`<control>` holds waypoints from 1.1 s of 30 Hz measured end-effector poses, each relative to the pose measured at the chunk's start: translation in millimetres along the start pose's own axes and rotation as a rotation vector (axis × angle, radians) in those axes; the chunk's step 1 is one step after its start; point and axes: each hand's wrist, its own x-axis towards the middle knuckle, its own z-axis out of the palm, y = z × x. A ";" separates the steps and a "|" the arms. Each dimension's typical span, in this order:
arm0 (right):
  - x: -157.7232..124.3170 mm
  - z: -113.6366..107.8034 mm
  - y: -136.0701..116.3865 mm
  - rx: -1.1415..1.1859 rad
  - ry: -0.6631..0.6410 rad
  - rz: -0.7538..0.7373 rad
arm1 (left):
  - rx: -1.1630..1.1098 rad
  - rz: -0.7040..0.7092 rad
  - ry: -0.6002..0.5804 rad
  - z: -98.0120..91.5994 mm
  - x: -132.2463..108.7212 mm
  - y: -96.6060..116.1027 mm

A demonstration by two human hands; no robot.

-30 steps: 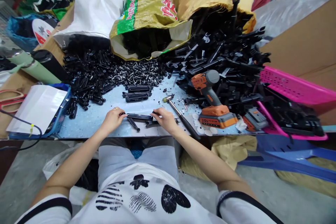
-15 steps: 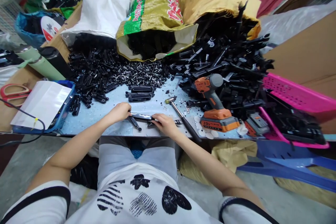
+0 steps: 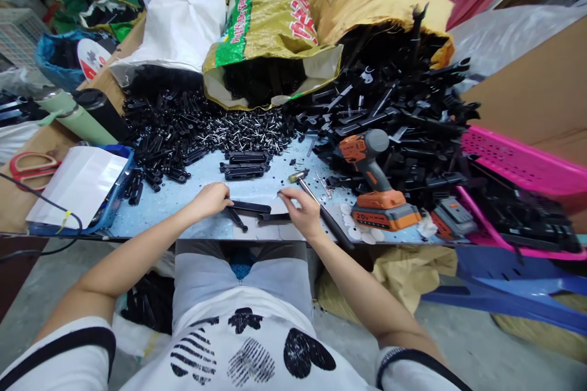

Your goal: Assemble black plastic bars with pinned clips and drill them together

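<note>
My left hand [image 3: 212, 200] is closed on the left end of a long black plastic-looking bar [image 3: 252, 206], held low over the near edge of the work surface. A short black link piece [image 3: 237, 220] slants beneath that bar, close to my left fingers. Just right of the bar's end, my right hand [image 3: 302, 211] is raised with thumb and fingertips pinched around a tiny dark piece, too small to name. Below and between the hands lies another dark part with a forked end [image 3: 274, 218]. Two finished-looking black bars [image 3: 245, 165] rest farther up the surface.
A hammer [image 3: 326, 214] and an orange cordless impact driver [image 3: 378, 189] are right of my hands. Beyond lie heaps of black links [image 3: 160, 134], small pins [image 3: 247, 128] and wrench-shaped parts [image 3: 389, 110], before open sacks [image 3: 275, 6]. A blue tray [image 3: 121, 180] stands left, a pink basket [image 3: 527, 159] right.
My right hand has left the bar's right end, moving slightly right and up into a pinch. The bar has turned in my left hand, showing a dark face instead of a shiny one.
</note>
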 end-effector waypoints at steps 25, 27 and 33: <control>-45.3 14.2 -12.2 0.096 0.086 0.352 | -0.157 0.201 0.189 78.2 18.9 73.5; -48.0 17.2 -13.6 0.069 0.071 0.328 | -0.109 0.166 0.171 75.1 17.6 81.1; -54.0 21.5 -15.9 -0.014 0.029 0.286 | -0.127 0.109 0.089 61.7 25.6 84.6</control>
